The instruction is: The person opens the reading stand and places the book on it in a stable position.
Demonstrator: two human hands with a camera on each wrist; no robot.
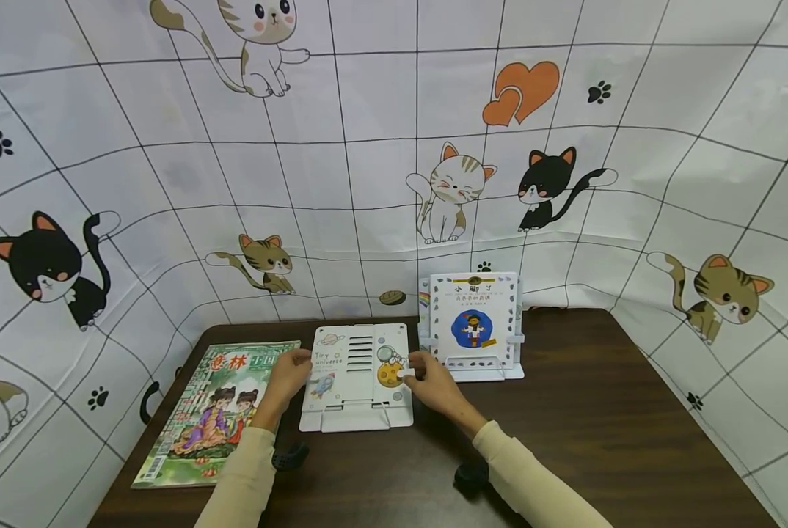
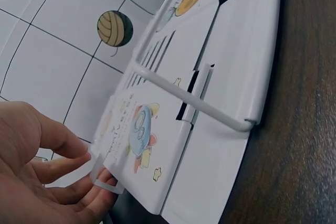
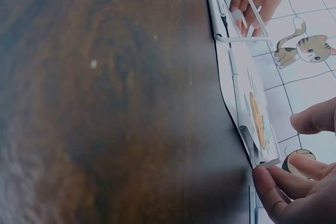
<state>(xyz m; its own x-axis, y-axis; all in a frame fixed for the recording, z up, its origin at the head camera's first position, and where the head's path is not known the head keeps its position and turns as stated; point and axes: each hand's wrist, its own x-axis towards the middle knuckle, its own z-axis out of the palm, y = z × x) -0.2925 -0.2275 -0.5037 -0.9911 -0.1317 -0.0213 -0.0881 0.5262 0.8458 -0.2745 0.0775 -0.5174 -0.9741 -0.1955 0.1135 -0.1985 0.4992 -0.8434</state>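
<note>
A person in cream sleeves had both hands on a white book stand point(image 1: 362, 385) printed with a rocket, planets and the words "Tiny universe". It was on a dark wooden table point(image 1: 566, 411), between a colourful magazine point(image 1: 232, 411) on the left and a second stand point(image 1: 509, 374) holding a children's book point(image 1: 473, 312) on the right; how steeply its panel leaned was hard to tell. The left hand point(image 1: 290, 375) was nearly closed, thumb and fingertips pinching a translucent side clip point(image 2: 116, 187) on the left edge. The right hand point(image 1: 436, 381) was half curled, its fingertips taking hold of a small white tab point(image 1: 405, 372) at the right edge, while in the right wrist view one digit stood free of it. The stand looked light for its size and stiff, its panel thin, flat and smooth enough to slide a little under dry fingertips. The clips seemed the delicate parts, likely to flex or snap if pulled hard, and the wire bracket point(image 2: 194, 100) along the front would probably swing rather than bear a lift. The firmest hold was likely the panel's two side edges, gripped low and evenly.
</note>
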